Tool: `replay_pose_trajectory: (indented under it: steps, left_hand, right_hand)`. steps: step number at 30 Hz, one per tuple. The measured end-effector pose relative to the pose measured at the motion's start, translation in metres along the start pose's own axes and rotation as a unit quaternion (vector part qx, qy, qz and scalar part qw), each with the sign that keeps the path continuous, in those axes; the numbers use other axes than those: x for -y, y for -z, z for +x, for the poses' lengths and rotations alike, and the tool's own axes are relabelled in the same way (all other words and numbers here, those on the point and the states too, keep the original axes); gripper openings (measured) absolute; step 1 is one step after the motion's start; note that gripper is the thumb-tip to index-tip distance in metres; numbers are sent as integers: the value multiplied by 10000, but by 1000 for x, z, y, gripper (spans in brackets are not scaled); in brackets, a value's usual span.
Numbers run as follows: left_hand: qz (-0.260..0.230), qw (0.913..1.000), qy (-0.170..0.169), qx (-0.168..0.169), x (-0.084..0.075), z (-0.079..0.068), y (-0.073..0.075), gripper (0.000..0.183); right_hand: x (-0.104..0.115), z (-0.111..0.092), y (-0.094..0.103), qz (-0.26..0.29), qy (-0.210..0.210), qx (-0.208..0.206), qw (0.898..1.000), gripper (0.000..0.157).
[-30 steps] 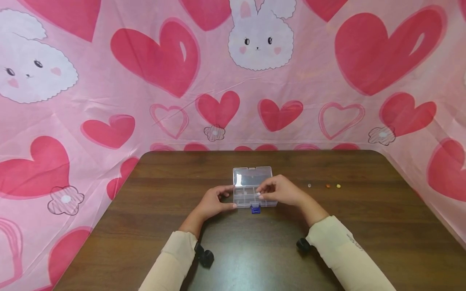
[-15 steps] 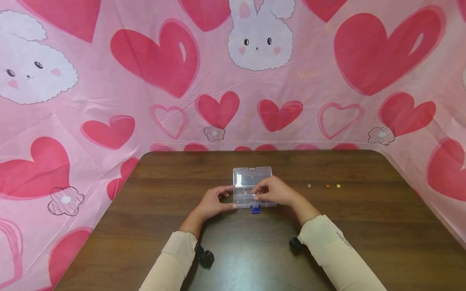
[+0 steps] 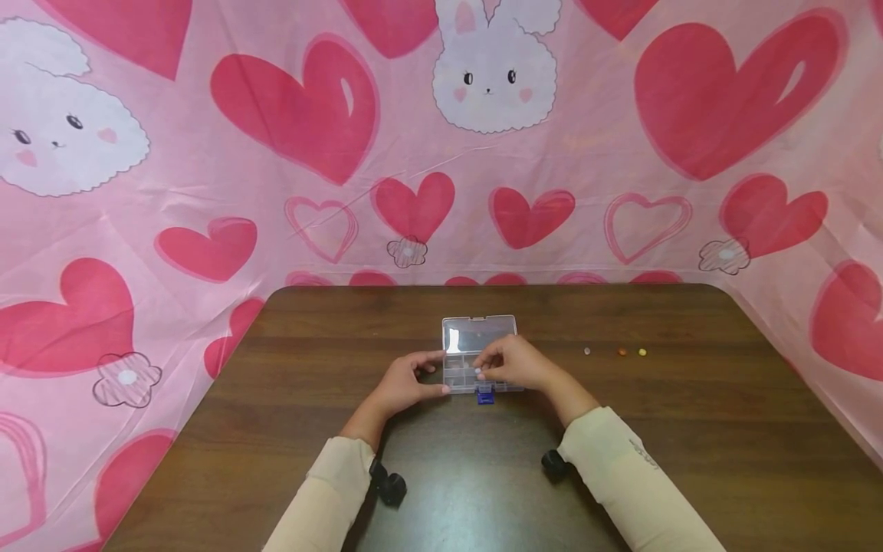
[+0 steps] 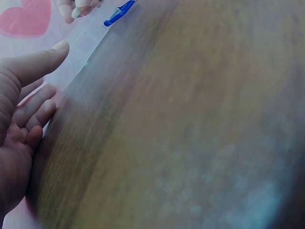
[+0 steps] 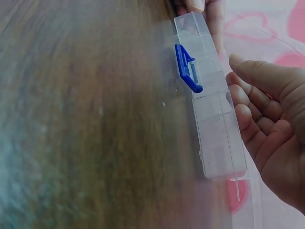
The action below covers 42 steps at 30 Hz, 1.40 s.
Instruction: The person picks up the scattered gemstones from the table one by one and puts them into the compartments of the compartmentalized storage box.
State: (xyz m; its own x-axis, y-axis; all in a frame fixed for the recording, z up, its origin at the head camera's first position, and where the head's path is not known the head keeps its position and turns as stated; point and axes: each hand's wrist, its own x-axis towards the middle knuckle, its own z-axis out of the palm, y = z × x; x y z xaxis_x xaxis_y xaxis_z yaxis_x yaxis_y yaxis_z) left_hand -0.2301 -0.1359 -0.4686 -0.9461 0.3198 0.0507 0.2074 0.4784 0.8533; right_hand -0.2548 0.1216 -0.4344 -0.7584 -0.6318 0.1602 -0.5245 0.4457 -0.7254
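Observation:
A clear plastic compartment box point(image 3: 458, 375) stands on the table with its lid point(image 3: 472, 334) raised at the back and its blue latch point(image 3: 486, 397) hanging open at the front. My left hand point(image 3: 405, 381) holds the box's left end, thumb at the near corner and fingertips toward the hinge side. Over the middle compartments, my right hand point(image 3: 522, 363) pinches a small whitish bead point(image 3: 478, 371) between thumb and fingers. The left wrist view also shows this pale bead point(image 4: 76, 12) at the fingertips. My right hand hides part of the box's right side.
Right of the box, a clear bead point(image 3: 587, 351), an orange-brown bead point(image 3: 622, 353) and a yellow bead point(image 3: 642, 353) lie in a row on the brown wooden table point(image 3: 690, 429). Behind the table hangs a pink cloth point(image 3: 579, 138) with hearts and rabbits.
My right hand has moved a little left over the box, carrying the whitish bead from the right compartments toward the middle. My left hand has stayed at the box's left end.

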Motion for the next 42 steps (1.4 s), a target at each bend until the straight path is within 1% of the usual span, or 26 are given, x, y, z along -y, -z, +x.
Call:
replay_pose_trajectory:
  steps: [10,17,24,31,35,39,42]
  left_hand:
    - [18,10000,-11,-3,1,1,0,59]
    - [43,9998,-175,-112,0,2,-1,59]
    - [38,9999,-114,-99,-1,1,0,59]
    - [40,9999,-79,-71,-2,1,0,59]
    - [16,10000,-16,-58,-2,1,0,60]
    - [-15,10000,-13,-53,-2,0,0,60]
    - [-59,10000,-13,-26,-2,0,0,60]
  right_hand:
    - [-3,-4,0,374,-184,-163,9990,15]
    - [0,-9,3,677,-118,-283,9972,18]
    - [6,-16,7,721,-114,-396,9965,21]
    - [5,-24,11,881,74,-633,9941,23]
    - [7,-29,14,837,111,-742,9937,24]
    - [8,-34,16,767,39,-807,9938,25]
    - [7,-36,17,749,-151,-834,9936,25]
